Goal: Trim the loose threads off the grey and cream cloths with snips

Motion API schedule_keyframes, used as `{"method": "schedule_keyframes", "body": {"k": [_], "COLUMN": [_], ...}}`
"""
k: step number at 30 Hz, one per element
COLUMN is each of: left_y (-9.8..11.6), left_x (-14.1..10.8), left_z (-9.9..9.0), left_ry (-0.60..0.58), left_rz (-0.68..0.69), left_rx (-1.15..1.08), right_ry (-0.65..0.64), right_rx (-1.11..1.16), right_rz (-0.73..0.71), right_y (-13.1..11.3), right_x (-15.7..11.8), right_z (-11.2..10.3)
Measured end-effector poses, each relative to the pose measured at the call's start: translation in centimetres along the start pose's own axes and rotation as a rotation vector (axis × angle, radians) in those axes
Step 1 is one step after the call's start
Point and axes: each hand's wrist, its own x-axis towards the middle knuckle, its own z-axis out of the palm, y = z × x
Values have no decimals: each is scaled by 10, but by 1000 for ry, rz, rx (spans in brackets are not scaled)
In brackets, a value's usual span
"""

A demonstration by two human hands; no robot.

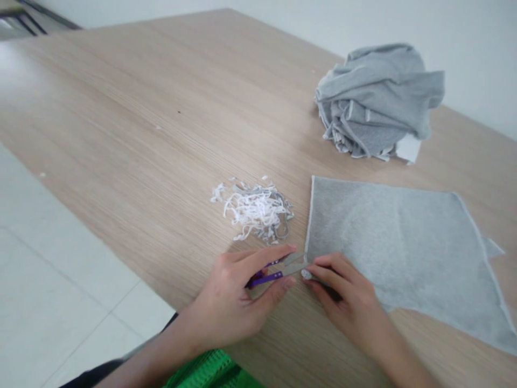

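Purple-handled thread snips [264, 278] are in my left hand [238, 293], their two blades parted and pointing right. The blade tips reach the lower left corner of a flat grey fabric piece [388, 231] with white stitched edges. My right hand [347, 293] pinches that corner between thumb and fingers, and a small whitish end sticks out of the pinch beside the lower blade. Just beyond the snips lies a loose heap of white and grey thread trimmings [258, 210].
A crumpled pile of grey fabric pieces [375, 102] sits at the back right near the wall, with a white tag-like patch [407, 148] under it. The wooden table [133, 108] has its near left edge above a tiled floor [72, 269]. Green mesh cloth [212, 372] shows below my left arm.
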Motion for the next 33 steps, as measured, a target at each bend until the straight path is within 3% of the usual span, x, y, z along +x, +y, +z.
{"method": "schedule_keyframes", "body": {"k": [7,11,20,33], "left_y": [19,34,34,31], "left_x": [9,20,28,27], "left_z": [3,11,29,33], "left_ry": [-149,-231,-171,-224], "left_rz": [-122,-101,-3,18], "left_rx": [-102,-197,-49,-101], "right_ry": [167,245,293,271], "right_rx": [265,444,751,840], "right_rz": [207,233,293,333], "right_y": [-1,2,6,6], "right_x": [0,0,5,6], "right_z": [-13,-17,-21,-24]}}
